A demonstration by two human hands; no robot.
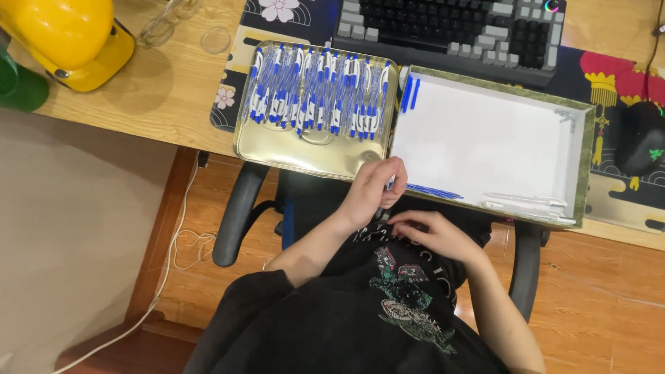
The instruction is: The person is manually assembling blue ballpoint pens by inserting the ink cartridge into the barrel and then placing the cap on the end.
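Blue-and-white plastic was pinched in the left hand (373, 188): a slim ballpoint pen (390, 183), gripped between thumb and curled fingers just over the near edge of the tabletop (173, 104). The right hand (433, 232) was held lower, against the black printed shirt (388, 305), its fingers loosely bent; whether anything was held in it could not be told. Such a pen was judged light, stiff and smooth, best taken at mid-barrel, since a slick casing may slip from a fingertip grip.

Just beyond the hands, a shallow gold metal tray (305, 154) was seen, filled with a row of matching pens (318, 90) lying side by side. Beside it a white-lined cardboard box lid (485, 138) held a few loose blue parts (433, 190) and clear barrels (526, 202). The raised rims of both were judged obstacles to a low reach. Farther off lay a dark keyboard (450, 24), a black mouse (641, 138) and a yellow hard hat (66, 38).
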